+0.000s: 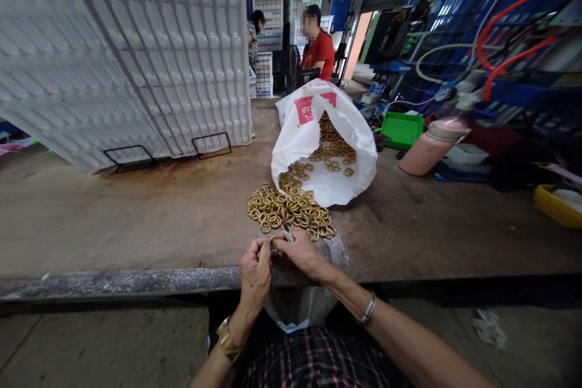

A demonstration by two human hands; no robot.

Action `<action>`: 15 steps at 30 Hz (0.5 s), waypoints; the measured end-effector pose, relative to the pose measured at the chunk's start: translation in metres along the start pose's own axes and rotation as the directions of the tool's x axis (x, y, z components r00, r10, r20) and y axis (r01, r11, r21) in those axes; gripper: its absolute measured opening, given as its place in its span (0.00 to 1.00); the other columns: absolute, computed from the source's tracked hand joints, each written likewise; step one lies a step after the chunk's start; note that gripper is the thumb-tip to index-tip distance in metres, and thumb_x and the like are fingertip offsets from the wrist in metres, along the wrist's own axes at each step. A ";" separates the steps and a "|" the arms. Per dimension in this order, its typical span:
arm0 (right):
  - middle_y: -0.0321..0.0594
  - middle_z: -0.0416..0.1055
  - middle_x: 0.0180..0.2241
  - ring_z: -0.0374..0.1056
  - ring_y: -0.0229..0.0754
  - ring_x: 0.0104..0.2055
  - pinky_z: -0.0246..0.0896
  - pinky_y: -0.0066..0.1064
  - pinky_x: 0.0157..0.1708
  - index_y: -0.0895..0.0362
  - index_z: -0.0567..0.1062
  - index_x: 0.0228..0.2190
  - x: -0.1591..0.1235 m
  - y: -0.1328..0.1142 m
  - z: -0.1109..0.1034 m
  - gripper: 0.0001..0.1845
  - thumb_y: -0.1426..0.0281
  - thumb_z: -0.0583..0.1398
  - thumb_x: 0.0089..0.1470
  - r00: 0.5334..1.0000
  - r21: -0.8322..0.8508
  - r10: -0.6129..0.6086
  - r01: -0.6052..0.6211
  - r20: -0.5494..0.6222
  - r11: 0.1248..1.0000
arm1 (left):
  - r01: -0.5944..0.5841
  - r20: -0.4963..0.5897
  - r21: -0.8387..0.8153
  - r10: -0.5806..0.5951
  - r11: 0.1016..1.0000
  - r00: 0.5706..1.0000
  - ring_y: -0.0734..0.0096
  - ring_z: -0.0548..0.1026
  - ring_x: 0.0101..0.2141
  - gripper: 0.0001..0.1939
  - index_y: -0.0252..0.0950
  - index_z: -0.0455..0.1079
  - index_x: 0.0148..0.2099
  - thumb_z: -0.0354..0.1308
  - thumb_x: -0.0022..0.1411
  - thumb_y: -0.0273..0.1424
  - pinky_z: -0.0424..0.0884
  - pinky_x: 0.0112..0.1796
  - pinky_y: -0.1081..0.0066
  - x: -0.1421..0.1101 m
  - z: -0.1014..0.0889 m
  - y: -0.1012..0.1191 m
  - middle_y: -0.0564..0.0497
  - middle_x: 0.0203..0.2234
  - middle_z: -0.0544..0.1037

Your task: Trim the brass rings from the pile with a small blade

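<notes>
Two bare hands are at work at the near edge of the desk (136, 224), in front of the white bag (327, 188). The left hand (256, 273) is curled nearly closed, thumb and forefinger pinched together at one ring (274, 239). The right hand (304, 251) is closed too, its fingertips meeting the same ring from the other side, and it grips one slim pale tool (288, 233) with a dark tip; it is perhaps a small knife, though it is too small here to be sure. The left wrist carries one gold watch (227, 339), the right wrist one silver bracelet (369, 308).

One pile of brass-coloured rings (291, 209), too many to count, spreads from the mouth of the bag toward the hands, and more lie inside the bag. The bag, one in number, rests on its side with its mouth toward the hands.

Left of the bag stand large ribbed plastic sheets (182, 42), with two black wire stands (211, 144) at their foot. Right of the bag are one green tray (402, 128) and one pink bottle (430, 148); farther right is one yellow tray (559, 206). Beyond the bag are two people, one in a red shirt (321, 51).
</notes>
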State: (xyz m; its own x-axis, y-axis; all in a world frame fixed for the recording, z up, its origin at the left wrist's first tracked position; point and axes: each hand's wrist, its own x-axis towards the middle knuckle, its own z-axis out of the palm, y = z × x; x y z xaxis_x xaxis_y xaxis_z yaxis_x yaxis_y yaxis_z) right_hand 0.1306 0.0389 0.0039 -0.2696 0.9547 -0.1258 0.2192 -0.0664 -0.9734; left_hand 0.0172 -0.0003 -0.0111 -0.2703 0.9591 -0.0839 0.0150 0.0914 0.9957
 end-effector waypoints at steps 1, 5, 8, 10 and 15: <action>0.28 0.57 0.15 0.51 0.30 0.19 0.45 0.23 0.21 0.58 0.64 0.15 -0.001 0.000 0.000 0.13 0.66 0.55 0.45 1.000 -0.010 0.001 -0.001 0.014 1.000 | 0.001 0.002 0.000 -0.001 1.000 1.000 0.79 0.60 0.17 0.13 0.35 0.67 0.30 0.53 0.54 0.41 0.57 0.19 0.78 0.000 -0.001 0.000 0.58 0.15 0.64; 0.29 0.59 0.17 0.54 0.31 0.21 0.48 0.23 0.22 0.58 0.66 0.19 -0.003 0.000 -0.004 0.12 0.65 0.53 0.48 0.999 -0.060 -0.047 0.049 0.027 0.997 | -0.028 -0.012 -0.011 0.028 1.000 1.000 0.75 0.63 0.21 0.08 0.36 0.68 0.27 0.56 0.53 0.35 0.60 0.24 0.77 -0.001 -0.002 0.002 0.55 0.17 0.66; 0.28 0.57 0.16 0.54 0.32 0.21 0.49 0.24 0.23 0.57 0.63 0.19 -0.002 0.000 -0.007 0.13 0.65 0.52 0.50 0.997 -0.127 -0.083 0.082 -0.001 0.989 | -0.086 -0.026 -0.015 0.086 0.996 0.996 0.72 0.65 0.25 0.03 0.37 0.70 0.27 0.58 0.51 0.29 0.61 0.29 0.76 -0.002 -0.002 0.006 0.54 0.20 0.68; 0.28 0.56 0.15 0.52 0.31 0.20 0.47 0.24 0.22 0.57 0.61 0.17 -0.001 0.000 -0.009 0.15 0.65 0.51 0.51 0.996 -0.155 -0.085 0.084 -0.004 0.984 | -0.103 -0.016 -0.049 0.102 0.994 0.995 0.71 0.65 0.26 0.03 0.38 0.72 0.27 0.58 0.50 0.26 0.61 0.32 0.76 -0.004 -0.002 0.008 0.52 0.22 0.70; 0.28 0.55 0.15 0.52 0.31 0.20 0.46 0.24 0.21 0.57 0.61 0.15 0.002 0.003 -0.008 0.14 0.68 0.51 0.49 0.997 -0.164 -0.081 0.081 0.010 0.983 | -0.090 0.024 -0.035 0.091 0.995 0.996 0.71 0.65 0.25 0.03 0.38 0.71 0.27 0.58 0.51 0.27 0.61 0.31 0.76 -0.005 -0.001 0.010 0.53 0.21 0.70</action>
State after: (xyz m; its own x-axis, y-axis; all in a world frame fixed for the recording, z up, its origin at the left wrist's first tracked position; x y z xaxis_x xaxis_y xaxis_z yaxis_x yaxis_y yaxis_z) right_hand 0.1382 0.0429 0.0019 -0.2954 0.9541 -0.0485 0.3475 0.0600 -0.9357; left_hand 0.0177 -0.0047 -0.0009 -0.2447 0.9696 0.0064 0.0055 -0.0052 1.0000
